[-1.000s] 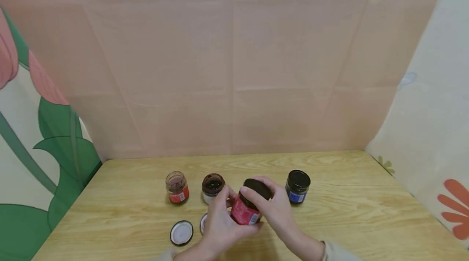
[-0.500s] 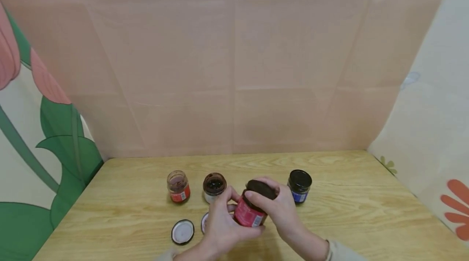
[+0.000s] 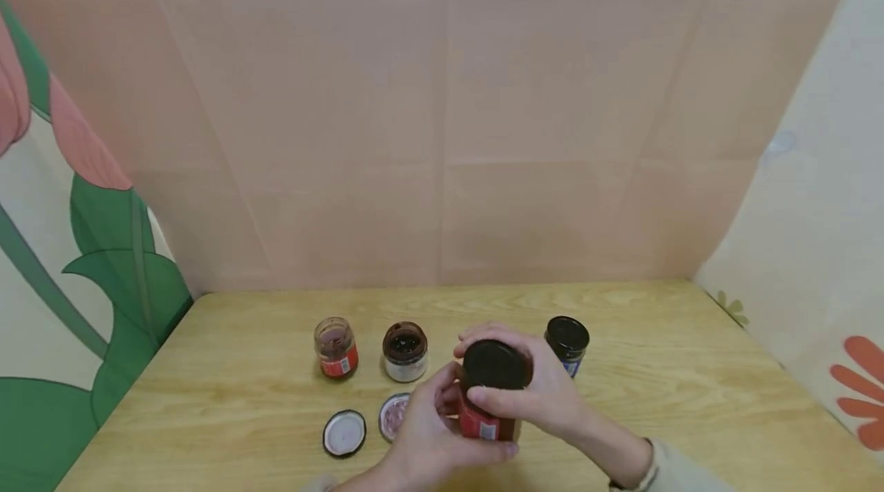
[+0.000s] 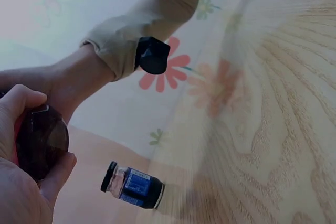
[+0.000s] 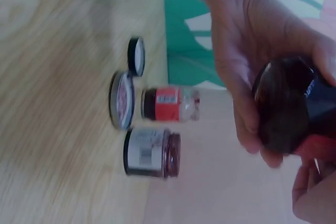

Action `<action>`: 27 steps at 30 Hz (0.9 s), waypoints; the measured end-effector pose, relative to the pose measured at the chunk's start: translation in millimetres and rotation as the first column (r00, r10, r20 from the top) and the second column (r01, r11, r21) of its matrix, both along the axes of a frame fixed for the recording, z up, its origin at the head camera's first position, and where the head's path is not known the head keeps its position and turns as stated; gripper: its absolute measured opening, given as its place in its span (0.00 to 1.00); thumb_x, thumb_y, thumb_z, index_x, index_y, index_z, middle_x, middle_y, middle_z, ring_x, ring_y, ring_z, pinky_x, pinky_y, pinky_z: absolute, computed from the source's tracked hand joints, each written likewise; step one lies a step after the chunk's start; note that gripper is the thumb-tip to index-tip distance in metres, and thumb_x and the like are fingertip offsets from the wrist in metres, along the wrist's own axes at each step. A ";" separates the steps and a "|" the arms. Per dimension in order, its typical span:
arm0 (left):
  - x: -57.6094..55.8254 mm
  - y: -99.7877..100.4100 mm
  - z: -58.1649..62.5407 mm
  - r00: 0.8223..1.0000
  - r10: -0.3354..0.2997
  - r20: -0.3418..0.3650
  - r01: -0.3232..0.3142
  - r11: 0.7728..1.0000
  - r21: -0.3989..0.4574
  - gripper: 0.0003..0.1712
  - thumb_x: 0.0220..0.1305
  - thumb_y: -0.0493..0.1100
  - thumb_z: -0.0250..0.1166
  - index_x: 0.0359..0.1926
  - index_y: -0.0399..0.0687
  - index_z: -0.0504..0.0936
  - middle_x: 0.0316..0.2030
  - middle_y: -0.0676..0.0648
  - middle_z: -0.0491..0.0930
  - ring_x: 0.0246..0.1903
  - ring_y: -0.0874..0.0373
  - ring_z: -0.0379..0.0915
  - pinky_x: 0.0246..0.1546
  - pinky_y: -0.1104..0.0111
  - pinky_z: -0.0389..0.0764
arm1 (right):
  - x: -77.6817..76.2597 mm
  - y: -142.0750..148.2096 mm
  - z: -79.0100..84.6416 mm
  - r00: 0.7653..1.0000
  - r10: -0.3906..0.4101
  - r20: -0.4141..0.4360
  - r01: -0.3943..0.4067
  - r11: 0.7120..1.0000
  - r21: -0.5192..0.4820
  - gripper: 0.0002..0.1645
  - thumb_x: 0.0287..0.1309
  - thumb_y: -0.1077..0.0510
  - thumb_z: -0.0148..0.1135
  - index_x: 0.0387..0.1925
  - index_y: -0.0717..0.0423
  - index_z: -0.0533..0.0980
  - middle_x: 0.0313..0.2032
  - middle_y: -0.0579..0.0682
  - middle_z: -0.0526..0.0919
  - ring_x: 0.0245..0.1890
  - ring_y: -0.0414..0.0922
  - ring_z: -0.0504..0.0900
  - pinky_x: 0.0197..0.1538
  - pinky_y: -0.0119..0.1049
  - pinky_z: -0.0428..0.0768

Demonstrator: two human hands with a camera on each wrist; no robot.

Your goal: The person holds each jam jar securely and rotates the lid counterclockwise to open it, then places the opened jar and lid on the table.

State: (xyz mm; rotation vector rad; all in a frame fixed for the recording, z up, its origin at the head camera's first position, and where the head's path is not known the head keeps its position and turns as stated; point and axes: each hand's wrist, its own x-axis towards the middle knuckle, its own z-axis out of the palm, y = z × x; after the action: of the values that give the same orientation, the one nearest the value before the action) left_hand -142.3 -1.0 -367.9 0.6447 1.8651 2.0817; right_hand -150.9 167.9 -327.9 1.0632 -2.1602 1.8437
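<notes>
A dark jar with a red label (image 3: pixel 476 424) and black lid (image 3: pixel 495 364) is held up above the table. My left hand (image 3: pixel 430 438) grips its lower body, thumb under the label. From above and the right, my right hand (image 3: pixel 549 392) grasps the lid, its thumb at the near edge and fingers round the far side. The lid sits on the jar's mouth. In the right wrist view the dark glass base (image 5: pixel 281 103) faces the camera, framed by the left hand (image 5: pixel 252 40). The left wrist view also catches the jar (image 4: pixel 44 142) at its edge.
Behind the hands stand an uncapped red-label jar (image 3: pixel 337 358) and an uncapped white-label jar (image 3: pixel 404 368). Two lids (image 3: pixel 344 433) lie in front, inner faces up. A blue-label jar (image 4: pixel 137 187) with its black lid on stands to the right, on the wooden table (image 3: pixel 691 400).
Both hands have shifted slightly right with the red-label jar, which now leans less. The right hand has turned on the lid, whose top shows more. The second loose lid is less covered.
</notes>
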 end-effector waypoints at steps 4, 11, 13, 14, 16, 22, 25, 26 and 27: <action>-2.1 -1.0 0.8 0.999 0.036 -0.002 -0.036 0.999 -0.022 0.30 0.41 0.36 0.78 0.48 0.44 0.75 0.38 0.49 0.83 0.39 0.56 0.79 0.39 0.71 0.81 | -3.0 3.9 0.2 1.000 0.011 0.006 -0.012 0.998 0.055 0.24 0.52 0.67 0.64 0.53 0.58 0.75 0.50 0.54 0.81 0.52 0.42 0.78 0.55 0.32 0.75; -5.3 -1.9 0.5 0.996 0.078 -0.036 -0.080 0.994 -0.076 0.28 0.39 0.37 0.79 0.43 0.44 0.76 0.34 0.49 0.85 0.35 0.59 0.81 0.37 0.71 0.80 | -6.6 7.1 -1.2 1.000 0.001 0.031 -0.004 0.995 0.095 0.28 0.56 0.65 0.62 0.60 0.56 0.71 0.54 0.58 0.79 0.55 0.42 0.77 0.57 0.32 0.73; -6.1 -2.9 1.1 0.997 0.073 -0.040 -0.076 0.994 -0.084 0.28 0.39 0.38 0.79 0.43 0.45 0.76 0.34 0.49 0.85 0.35 0.59 0.81 0.37 0.71 0.80 | -7.5 7.8 -2.4 1.000 -0.019 0.023 0.017 0.994 0.106 0.30 0.56 0.65 0.62 0.61 0.55 0.70 0.54 0.58 0.79 0.54 0.42 0.77 0.57 0.33 0.72; -6.1 -3.7 1.1 0.997 0.072 -0.041 -0.076 0.993 -0.089 0.28 0.39 0.38 0.79 0.43 0.46 0.76 0.34 0.49 0.85 0.35 0.59 0.81 0.37 0.71 0.80 | -7.8 7.9 -3.2 0.999 -0.037 0.004 0.036 0.993 0.112 0.30 0.55 0.65 0.63 0.61 0.55 0.69 0.53 0.58 0.79 0.53 0.41 0.77 0.58 0.33 0.72; -7.0 -4.8 1.3 0.996 0.072 -0.044 -0.076 0.993 -0.094 0.28 0.40 0.39 0.79 0.43 0.46 0.76 0.34 0.50 0.85 0.35 0.58 0.81 0.37 0.71 0.80 | -8.6 8.2 -4.6 0.994 -0.097 -0.042 0.101 0.987 0.122 0.32 0.52 0.64 0.65 0.60 0.53 0.70 0.52 0.55 0.80 0.52 0.40 0.77 0.57 0.32 0.71; -10.6 -7.4 -0.5 0.993 0.108 -0.044 -0.112 0.987 -0.111 0.27 0.39 0.39 0.79 0.42 0.47 0.76 0.35 0.49 0.85 0.36 0.58 0.81 0.37 0.70 0.80 | -8.8 7.0 -6.3 0.926 -0.327 -0.188 0.355 0.924 0.142 0.29 0.40 0.57 0.75 0.48 0.46 0.75 0.45 0.43 0.81 0.46 0.38 0.75 0.46 0.35 0.72; -14.0 -8.7 -3.0 0.989 0.133 -0.060 -0.140 0.981 -0.132 0.27 0.39 0.40 0.80 0.41 0.47 0.76 0.35 0.49 0.85 0.36 0.59 0.81 0.37 0.69 0.80 | -7.2 7.2 -5.1 0.872 -0.408 -0.271 0.460 0.872 0.167 0.28 0.36 0.54 0.79 0.42 0.43 0.76 0.40 0.39 0.80 0.41 0.37 0.74 0.40 0.34 0.72; -15.6 -9.3 -3.9 0.988 0.138 -0.066 -0.146 0.979 -0.142 0.27 0.39 0.41 0.80 0.41 0.47 0.76 0.36 0.49 0.86 0.36 0.59 0.81 0.36 0.69 0.80 | -6.9 7.7 -4.5 0.855 -0.425 -0.298 0.487 0.855 0.176 0.28 0.35 0.53 0.80 0.41 0.42 0.76 0.38 0.38 0.80 0.40 0.37 0.74 0.39 0.34 0.72; -17.2 -9.9 -4.9 0.987 0.142 -0.074 -0.152 0.976 -0.154 0.27 0.39 0.41 0.80 0.41 0.47 0.75 0.36 0.49 0.86 0.36 0.59 0.81 0.36 0.69 0.80 | -6.8 8.3 -3.9 0.840 -0.435 -0.323 0.507 0.842 0.185 0.28 0.34 0.52 0.81 0.41 0.42 0.76 0.38 0.37 0.80 0.39 0.36 0.74 0.38 0.34 0.72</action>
State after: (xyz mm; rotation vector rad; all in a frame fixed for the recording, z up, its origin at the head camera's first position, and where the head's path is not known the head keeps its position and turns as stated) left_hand -159.5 -11.0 -372.8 0.5542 2.1477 1.9928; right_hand -157.7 176.2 -331.7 0.6681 -2.2734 1.1460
